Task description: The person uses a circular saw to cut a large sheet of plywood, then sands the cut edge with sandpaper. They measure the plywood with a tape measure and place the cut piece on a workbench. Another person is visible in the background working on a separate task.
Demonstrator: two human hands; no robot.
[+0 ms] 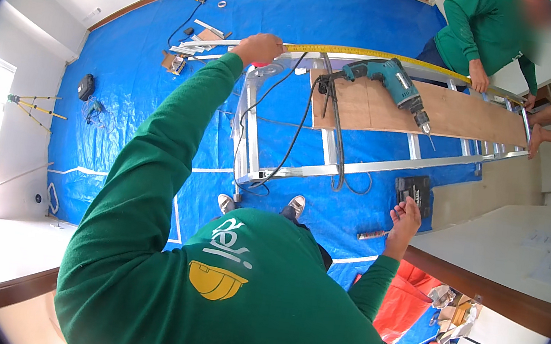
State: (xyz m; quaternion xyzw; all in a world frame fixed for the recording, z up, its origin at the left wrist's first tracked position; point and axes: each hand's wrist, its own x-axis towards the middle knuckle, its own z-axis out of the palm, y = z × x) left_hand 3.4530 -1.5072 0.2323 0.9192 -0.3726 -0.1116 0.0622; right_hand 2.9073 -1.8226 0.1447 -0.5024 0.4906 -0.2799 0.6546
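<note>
Two hands in view, both w/ green sleeves. Left hand (257, 49) stretched out, fingers clenched on end of yellow tape measure (379, 56); thin flat strip, running along far rail of aluminium ladder (332, 158) toward a co-worker's hand (479, 79) at other end. Right hand (406, 219) raised over floor, fingers loosely curled, grasping nothing visible. Ladder laid flat, shiny metal rails and rungs. On top: plywood board (455, 111), pale brown, smooth, rectangular; teal power drill (387, 76) lying across board's near end, bit pointing right, black cord looping down over rungs. Underneath, glossy blue plastic tarp (128, 85), creased, w/ pale tape seams. Dark boxy case (414, 191) on tarp just beside right hand.
</note>
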